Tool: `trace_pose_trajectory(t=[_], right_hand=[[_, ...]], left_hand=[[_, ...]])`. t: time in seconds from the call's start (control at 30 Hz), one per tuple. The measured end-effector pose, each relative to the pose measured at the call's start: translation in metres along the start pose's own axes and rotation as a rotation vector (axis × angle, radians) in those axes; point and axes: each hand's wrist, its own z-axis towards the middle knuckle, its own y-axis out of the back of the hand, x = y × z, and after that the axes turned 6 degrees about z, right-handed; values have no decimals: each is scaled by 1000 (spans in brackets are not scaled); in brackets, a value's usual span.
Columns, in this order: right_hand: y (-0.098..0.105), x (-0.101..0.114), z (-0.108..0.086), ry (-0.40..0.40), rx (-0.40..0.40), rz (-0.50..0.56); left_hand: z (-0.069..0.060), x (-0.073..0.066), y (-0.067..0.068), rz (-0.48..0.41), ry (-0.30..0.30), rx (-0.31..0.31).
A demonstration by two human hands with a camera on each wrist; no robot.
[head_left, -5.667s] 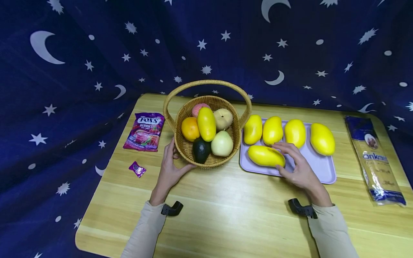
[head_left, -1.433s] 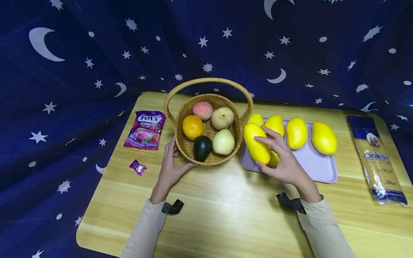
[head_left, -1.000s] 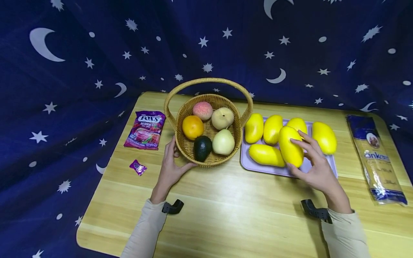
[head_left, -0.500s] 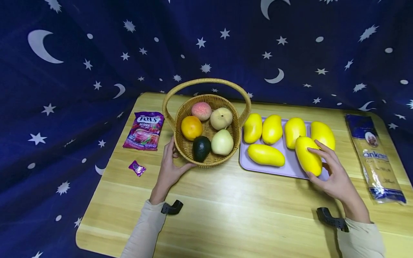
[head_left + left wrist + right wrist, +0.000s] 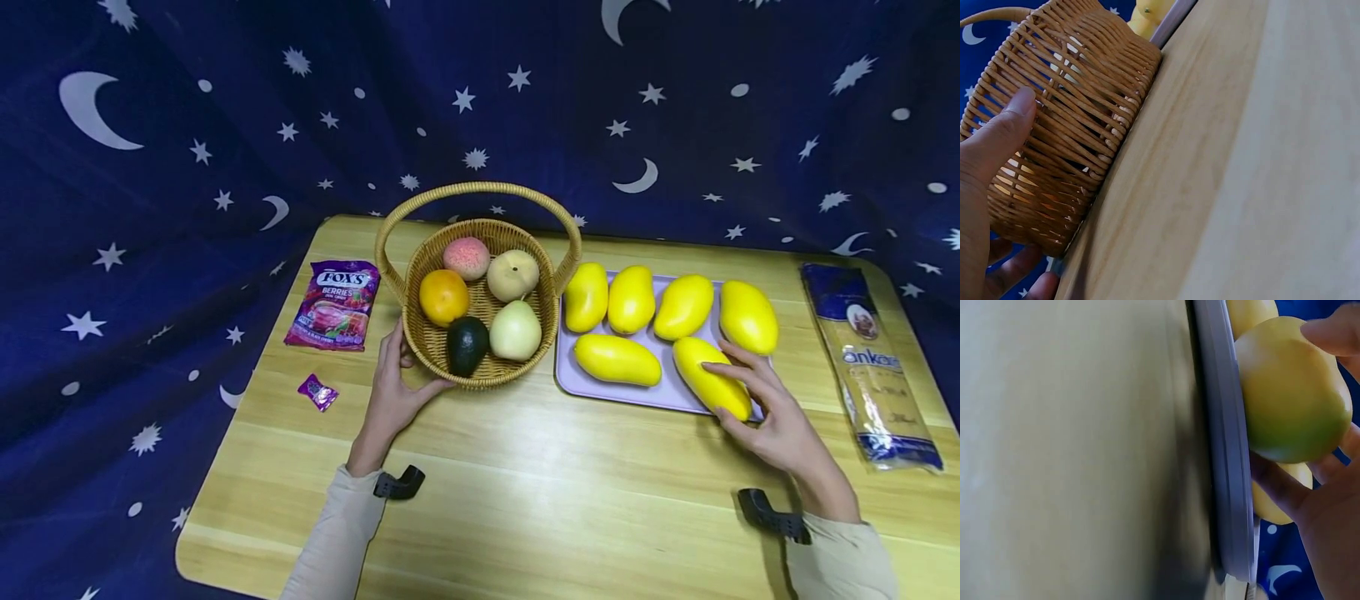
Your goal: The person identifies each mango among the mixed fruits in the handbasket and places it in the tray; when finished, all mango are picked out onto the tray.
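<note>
My left hand (image 5: 392,404) holds the near left side of a handled wicker basket (image 5: 498,382); in the left wrist view the thumb (image 5: 1005,134) lies against its woven wall. Inside are an orange (image 5: 443,297), an avocado (image 5: 467,347), a pale green pear (image 5: 515,332), a pink peach-like fruit (image 5: 467,257) and a beige round fruit (image 5: 513,275). My right hand (image 5: 780,425) grips a yellow mango (image 5: 711,379) at the front right of a lilac tray (image 5: 671,398). In the right wrist view this mango (image 5: 1291,394) shows a greenish end, with fingers around it.
Several other mangoes (image 5: 617,361) lie on the tray, most in a back row. A FOX'S candy bag (image 5: 335,307) and one wrapped candy (image 5: 318,392) lie left of the basket. A pasta packet (image 5: 873,367) lies at the right. A starry curtain (image 5: 480,100) hangs behind the table.
The mango that lay on top in the basket has gone to the tray's front right in my right hand. The third back-row mango has turned slightly. My left hand stays at the basket.
</note>
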Motion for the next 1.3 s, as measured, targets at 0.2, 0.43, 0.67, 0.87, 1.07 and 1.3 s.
trace_pose_trajectory(t=[0.2, 0.43, 0.67, 0.87, 1.07, 1.3], right_hand=[[0, -4, 4, -21, -52, -50], [-2, 3, 7, -20, -97, -82], [-3, 11, 8, -3, -147, -90], [0, -7, 4, -30, -150, -87], [-2, -8, 4, -63, -133, -90], [-1, -7, 3, -50, -106, -95]], left_hand=[[-1, 1, 0, -11, 9, -4], [0, 0, 0, -33, 17, -3], [-1, 0, 0, -11, 15, -5], [-1, 1, 0, -17, 11, -13], [-1, 1, 0, -25, 15, -9], [-1, 1, 0, -9, 6, -4]])
